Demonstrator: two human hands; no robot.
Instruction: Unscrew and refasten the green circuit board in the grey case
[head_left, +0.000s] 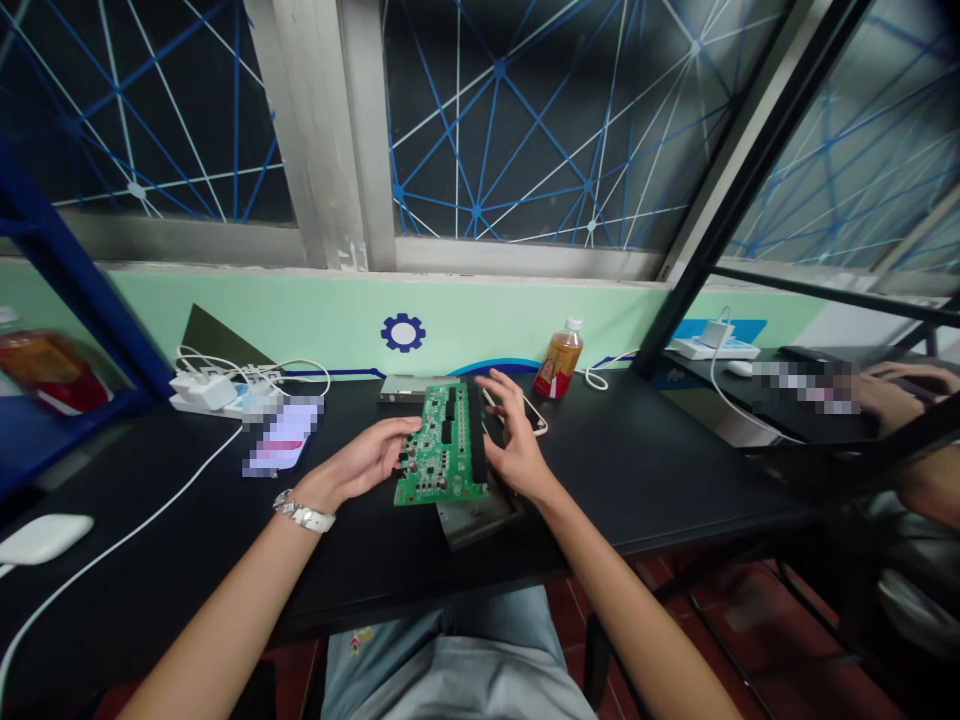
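A green circuit board [437, 450] with black connectors and many small parts is held tilted above the desk. My left hand [367, 460] pinches its left edge, with the fingers partly hidden behind it. At the right edge, along a long black strip [478, 435], is my right hand [519, 440]. Its thumb and fingertips rest against that side, with the fingers spread loosely. Beneath the board lies a grey metal tray-like part [480, 518], partly covered by the board. Another flat metal case [412, 387] lies just behind.
A phone [286, 436] and a white power strip with cables [217, 390] are on the left. A drink bottle [559, 358] stands by the wall, near a cable loop [538, 415]. Black frame bars [694, 290] divide off the right desk, where another person's hands [911, 390] show.
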